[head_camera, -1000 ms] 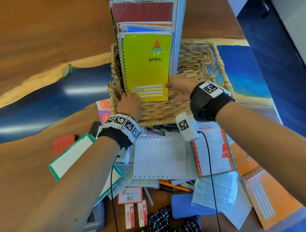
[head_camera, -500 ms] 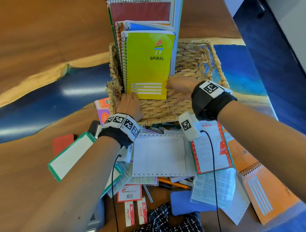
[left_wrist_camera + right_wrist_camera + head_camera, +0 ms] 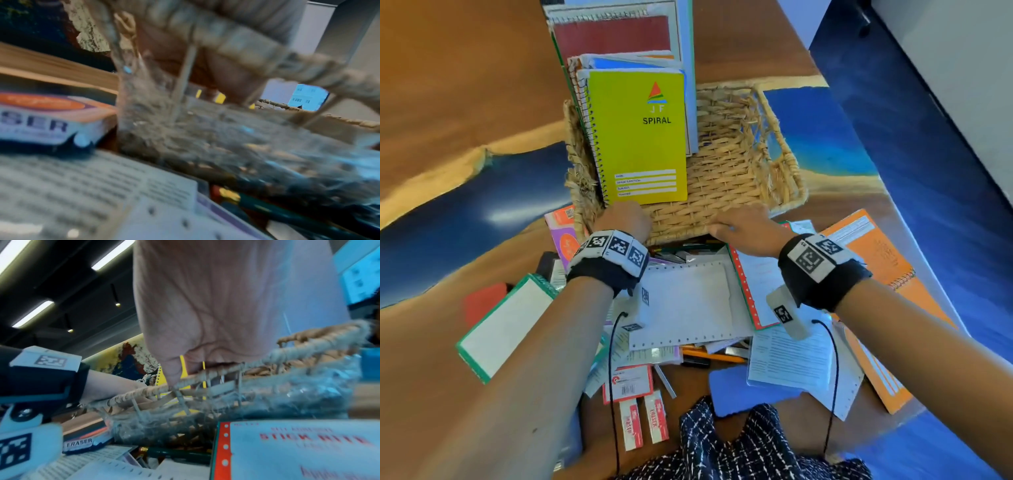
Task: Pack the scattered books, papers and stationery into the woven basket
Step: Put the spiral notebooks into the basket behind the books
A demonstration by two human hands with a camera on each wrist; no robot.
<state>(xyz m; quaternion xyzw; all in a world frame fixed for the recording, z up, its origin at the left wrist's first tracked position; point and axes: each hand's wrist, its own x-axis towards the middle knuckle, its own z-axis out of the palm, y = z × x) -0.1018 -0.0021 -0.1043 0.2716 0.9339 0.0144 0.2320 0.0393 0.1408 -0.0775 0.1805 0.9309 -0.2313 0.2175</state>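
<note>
I see my left hand (image 3: pixel 624 219) and right hand (image 3: pixel 746 228) both gripping the near rim of the basket (image 3: pixel 739 178), fingers curled over it. Inside the basket, the yellow notebook (image 3: pixel 640 144) stands upright with others against its left wall; its right half lies open. Papers (image 3: pixel 685 305) crowd the wood-and-blue table (image 3: pixel 465 102) just in front of the basket.

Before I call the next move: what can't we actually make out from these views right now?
- Left hand fingers: hidden over the woven basket rim in the head view; left wrist view is motion-blurred.
- Right hand fingertips: hidden behind the rim in the right wrist view.
- Books behind the yellow spiral notebook: tops cut off by the head view's edge.
- Pens under the basket's near side: covered by papers.
</note>
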